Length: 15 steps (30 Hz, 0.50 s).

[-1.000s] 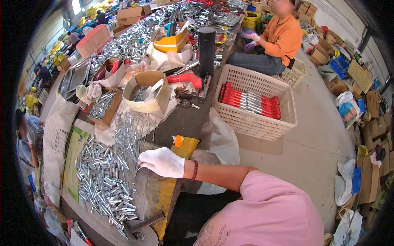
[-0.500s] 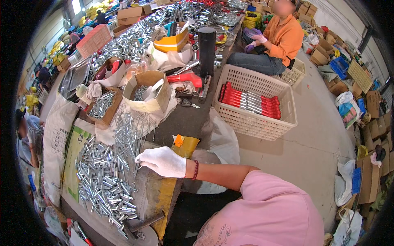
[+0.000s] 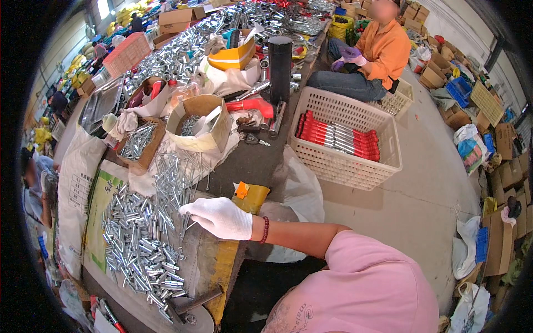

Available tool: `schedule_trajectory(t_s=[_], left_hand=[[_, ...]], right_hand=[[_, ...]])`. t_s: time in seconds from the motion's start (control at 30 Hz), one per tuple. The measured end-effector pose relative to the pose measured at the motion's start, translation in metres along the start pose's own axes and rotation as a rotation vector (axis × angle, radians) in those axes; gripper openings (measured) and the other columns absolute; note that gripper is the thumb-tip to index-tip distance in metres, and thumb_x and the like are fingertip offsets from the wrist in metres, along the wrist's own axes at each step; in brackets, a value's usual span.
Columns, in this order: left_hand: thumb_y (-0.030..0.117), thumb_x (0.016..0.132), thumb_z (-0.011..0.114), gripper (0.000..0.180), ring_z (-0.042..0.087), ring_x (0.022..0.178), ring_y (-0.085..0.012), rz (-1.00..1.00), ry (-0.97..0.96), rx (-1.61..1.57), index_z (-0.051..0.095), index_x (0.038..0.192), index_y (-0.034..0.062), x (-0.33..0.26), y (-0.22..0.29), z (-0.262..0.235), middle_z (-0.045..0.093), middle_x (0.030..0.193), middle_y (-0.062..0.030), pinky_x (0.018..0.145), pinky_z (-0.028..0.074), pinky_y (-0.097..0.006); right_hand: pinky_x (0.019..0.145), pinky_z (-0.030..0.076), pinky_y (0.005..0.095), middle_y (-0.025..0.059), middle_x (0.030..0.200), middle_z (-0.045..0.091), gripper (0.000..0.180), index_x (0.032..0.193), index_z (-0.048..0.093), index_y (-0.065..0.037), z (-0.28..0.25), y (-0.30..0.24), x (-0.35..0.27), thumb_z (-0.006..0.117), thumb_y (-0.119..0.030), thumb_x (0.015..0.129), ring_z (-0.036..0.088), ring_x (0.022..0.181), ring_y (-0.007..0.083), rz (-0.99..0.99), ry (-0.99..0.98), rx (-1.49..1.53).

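Observation:
My right hand (image 3: 219, 218), in a white knit glove, reaches in from the right over the near edge of the table. Its fingertips are pinched together at the edge of a pile of long, thin metal rods (image 3: 176, 180). Whatever lies between the fingertips is too small to make out. Left of and below the hand spreads a heap of short, shiny metal tubes (image 3: 141, 247). A green and white sack (image 3: 100, 213) lies under the heap's left side. Outside the picture is my left hand.
Open cardboard boxes (image 3: 197, 143) hold small metal parts, beside a black cylinder (image 3: 279, 69). A cream crate (image 3: 347, 166) of red-handled tools stands on the floor at right. Behind it sits a person in orange (image 3: 383, 47). A round metal disc with a bar (image 3: 197, 316) lies at the near edge.
My right hand has shifted slightly left, its fingers still closed. The person in orange has moved their gloved hands. The metal heaps look the same.

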State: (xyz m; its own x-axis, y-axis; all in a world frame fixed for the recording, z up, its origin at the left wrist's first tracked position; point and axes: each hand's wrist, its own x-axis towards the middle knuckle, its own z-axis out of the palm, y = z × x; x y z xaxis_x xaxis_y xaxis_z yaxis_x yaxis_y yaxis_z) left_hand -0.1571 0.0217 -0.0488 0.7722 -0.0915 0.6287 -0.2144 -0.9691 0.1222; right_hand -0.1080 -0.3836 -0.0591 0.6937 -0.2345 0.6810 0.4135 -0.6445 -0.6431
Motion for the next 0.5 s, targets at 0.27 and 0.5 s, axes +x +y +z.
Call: schedule_trajectory(t_s=[0.27, 0.5], left_hand=[[0.012, 0.093, 0.082, 0.026, 0.073, 0.088, -0.0350, -0.001, -0.009, 0.008, 0.075, 0.112, -0.0044, -0.0006, 0.0009, -0.0017, 0.076, 0.098, -0.0215, 0.082, 0.060, -0.043], [0.011, 0.092, 0.083, 0.028, 0.073, 0.088, -0.0348, 0.005, -0.015, 0.006, 0.074, 0.113, -0.0051, 0.0007, 0.0017, -0.0005, 0.075, 0.098, -0.0218, 0.082, 0.060, -0.043]], right_hand=[[0.073, 0.057, 0.0407, 0.0121, 0.092, 0.068, 0.023, 0.122, 0.070, -0.012, 0.0013, 0.0056, -0.0034, 0.066, -0.008, 0.100, 0.071, 0.082, 0.0327, -0.010, -0.031, -0.019], [0.074, 0.057, 0.0410, 0.0120, 0.092, 0.069, 0.022, 0.121, 0.070, -0.012, 0.0024, 0.0079, -0.0040, 0.065, -0.009, 0.100, 0.071, 0.083, 0.0325, 0.009, -0.031, -0.013]])
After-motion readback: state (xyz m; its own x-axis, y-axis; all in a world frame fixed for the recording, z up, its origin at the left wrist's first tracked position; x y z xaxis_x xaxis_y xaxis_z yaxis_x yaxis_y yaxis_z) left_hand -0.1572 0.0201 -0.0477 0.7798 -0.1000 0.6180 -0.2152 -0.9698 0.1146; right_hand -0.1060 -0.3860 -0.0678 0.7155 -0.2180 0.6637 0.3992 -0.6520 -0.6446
